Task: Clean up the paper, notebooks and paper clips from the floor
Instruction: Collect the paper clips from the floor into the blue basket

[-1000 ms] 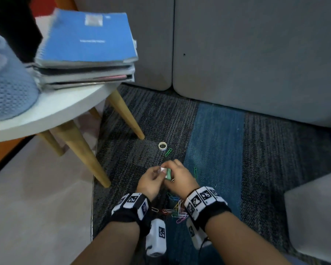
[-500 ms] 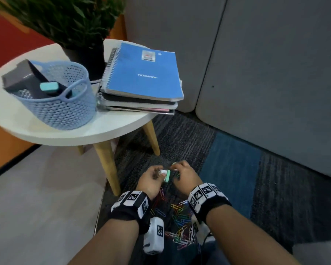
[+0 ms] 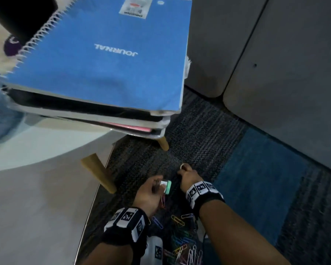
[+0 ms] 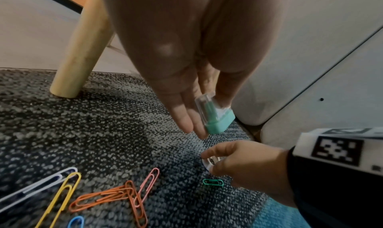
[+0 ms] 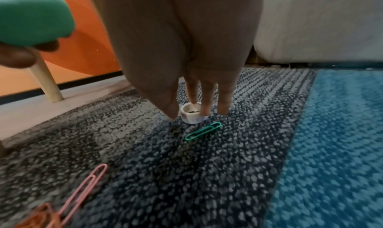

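Paper clips [image 3: 182,245] lie scattered on the carpet [image 3: 199,131] by the table leg [image 3: 98,175], most in a heap between the person's wrists. Left of them, the left hand [image 3: 149,194] holds a small clear box with a mint-green base [image 4: 213,116] against its nearly straight fingers, tipped sideways, probably kept ready as the clips' container. Right of the leg and farther out, the right hand [image 3: 187,175] reaches down with thumb and fingertips closing around a small white ring [image 5: 191,114]; whether it has a firm grip I cannot tell. One green clip [image 5: 203,131] sits just beside that ring. Notebooks [image 3: 103,64] are stacked on the table above.
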Demonstrator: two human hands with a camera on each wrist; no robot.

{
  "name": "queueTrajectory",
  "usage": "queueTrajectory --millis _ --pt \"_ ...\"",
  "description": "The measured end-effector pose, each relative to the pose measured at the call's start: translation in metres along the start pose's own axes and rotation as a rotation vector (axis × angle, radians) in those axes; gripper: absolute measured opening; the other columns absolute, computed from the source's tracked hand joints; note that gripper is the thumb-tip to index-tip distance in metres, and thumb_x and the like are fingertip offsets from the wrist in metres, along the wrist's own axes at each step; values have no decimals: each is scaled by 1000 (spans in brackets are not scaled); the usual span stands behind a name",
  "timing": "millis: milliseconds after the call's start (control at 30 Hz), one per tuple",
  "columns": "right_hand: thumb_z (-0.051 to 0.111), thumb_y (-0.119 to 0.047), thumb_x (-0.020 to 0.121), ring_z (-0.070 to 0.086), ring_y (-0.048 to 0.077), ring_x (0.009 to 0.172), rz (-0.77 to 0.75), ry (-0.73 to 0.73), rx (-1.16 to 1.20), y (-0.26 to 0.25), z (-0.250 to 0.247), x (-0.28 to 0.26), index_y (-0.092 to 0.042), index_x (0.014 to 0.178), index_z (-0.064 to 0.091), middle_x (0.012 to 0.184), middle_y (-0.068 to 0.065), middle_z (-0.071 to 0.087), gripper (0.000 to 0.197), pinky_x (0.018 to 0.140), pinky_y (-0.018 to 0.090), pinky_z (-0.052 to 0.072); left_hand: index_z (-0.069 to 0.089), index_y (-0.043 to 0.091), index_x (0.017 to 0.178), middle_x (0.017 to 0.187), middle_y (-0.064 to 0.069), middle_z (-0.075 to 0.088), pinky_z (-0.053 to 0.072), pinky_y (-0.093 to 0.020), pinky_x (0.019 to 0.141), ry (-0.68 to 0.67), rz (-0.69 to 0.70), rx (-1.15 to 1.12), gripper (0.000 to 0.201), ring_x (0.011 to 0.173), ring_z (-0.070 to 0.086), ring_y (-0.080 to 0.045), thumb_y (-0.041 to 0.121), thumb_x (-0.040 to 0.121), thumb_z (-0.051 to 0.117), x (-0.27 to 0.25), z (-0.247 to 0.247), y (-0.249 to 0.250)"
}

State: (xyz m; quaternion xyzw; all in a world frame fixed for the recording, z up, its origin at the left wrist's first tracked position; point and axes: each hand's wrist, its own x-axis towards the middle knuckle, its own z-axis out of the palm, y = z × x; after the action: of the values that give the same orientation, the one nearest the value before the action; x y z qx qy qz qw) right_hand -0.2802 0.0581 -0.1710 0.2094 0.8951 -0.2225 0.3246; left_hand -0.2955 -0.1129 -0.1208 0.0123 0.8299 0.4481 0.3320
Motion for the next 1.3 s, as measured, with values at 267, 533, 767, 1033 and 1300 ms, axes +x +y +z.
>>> queueTrajectory --millis 267,533,767,1033,1300 --pt "37 -3 95 48 32 121 -58 78 -111 17 13 6 -10 135 47 147 11 33 42 99 39 43 56 22 126 116 -3 63 47 -34 97 20 -3 52 33 109 60 -22 23 94 56 2 16 14" --pt "47 2 86 55 25 101 -241 328 353 23 -8 -55 -14 99 55 106 7 56 22 85 29 42 54 20 125 110 -8 61 49 -34 86 146 47 -21 32 100 62 -28 21 93 57 -32 20 47" --pt "60 -4 86 59 14 93 -385 468 469 -18 -73 -147 -16 109 63 100 -2 58 27 88 27 49 49 25 110 94 11 58 45 -27 82 234 259 -83 21 91 60 -16 18 92 57 -86 -20 90" --pt "70 -18 84 54 5 70 -550 597 538 -103 -140 -260 -20 104 67 84 -5 62 21 63 7 43 50 37 99 98 18 60 47 -15 79 314 643 -86 20 87 60 8 22 91 60 -173 -114 150" --pt "75 -17 79 50 -2 53 -664 643 544 -183 -184 -347 -26 83 67 71 -7 63 13 54 6 42 55 33 106 95 16 63 48 -15 71 398 834 -80 17 79 60 3 30 90 60 -246 -202 187"
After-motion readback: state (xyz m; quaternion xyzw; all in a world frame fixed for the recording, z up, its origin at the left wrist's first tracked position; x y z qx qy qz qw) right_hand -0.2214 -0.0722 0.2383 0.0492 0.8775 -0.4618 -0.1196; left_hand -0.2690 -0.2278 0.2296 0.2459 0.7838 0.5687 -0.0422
